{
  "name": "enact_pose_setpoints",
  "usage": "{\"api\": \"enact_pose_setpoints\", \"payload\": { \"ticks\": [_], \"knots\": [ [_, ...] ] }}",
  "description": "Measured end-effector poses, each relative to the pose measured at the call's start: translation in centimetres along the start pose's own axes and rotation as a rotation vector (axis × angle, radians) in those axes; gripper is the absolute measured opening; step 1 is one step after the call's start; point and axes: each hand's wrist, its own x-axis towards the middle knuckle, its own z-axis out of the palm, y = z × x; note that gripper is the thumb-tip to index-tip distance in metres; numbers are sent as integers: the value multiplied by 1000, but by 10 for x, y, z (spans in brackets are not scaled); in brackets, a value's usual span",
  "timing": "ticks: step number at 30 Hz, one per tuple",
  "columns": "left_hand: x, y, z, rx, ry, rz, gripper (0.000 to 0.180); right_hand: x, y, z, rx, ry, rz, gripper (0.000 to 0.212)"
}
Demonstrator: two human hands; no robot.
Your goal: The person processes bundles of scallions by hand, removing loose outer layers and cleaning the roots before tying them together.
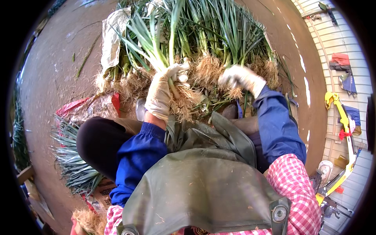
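In my gloved left hand [159,94] is a small bunch of green onions [156,58]. Their leaves point up and away from me, and pale roots [186,103] hang below the fingers. My gloved right hand [243,79] is at the near edge of a large pile of green onions [203,29], over the root ends. Its fingers look curled but are smeared by motion. A stalk runs down to it and a tuft of roots [235,93] shows just beneath; whether it grips them I cannot tell.
A dark green apron [203,184] covers my lap. Left of my knee, more green onions [76,152] lie near a red-edged sack [88,109]. A whitish sack [114,37] lies against the pile's left side. On the right stands a yellow-and-white long-handled tool [344,129] by a pale wall.
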Motion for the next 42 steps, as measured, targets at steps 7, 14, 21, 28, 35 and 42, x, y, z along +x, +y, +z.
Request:
{"api": "enact_pose_setpoints", "payload": {
  "ticks": [7,14,21,28,35,42],
  "knots": [
    [6,-7,8,-67,19,-26,17,95,231,10,-390,496,375,78],
    [6,11,4,-13,120,-70,19,128,170,79,-180,445,340,81],
    [10,-5,11,227,307,25,30,139,143,201,-1216,191,-260,43],
    [22,-21,19,67,150,-175,36,170,174,143,-922,165,-108,14],
    [3,-27,64,186,167,-107,33,82,169,45,-1159,-271,-250,32],
    [21,-45,50,146,11,-57,25,-140,197,-157,-1417,205,223,30]
  ]
}}
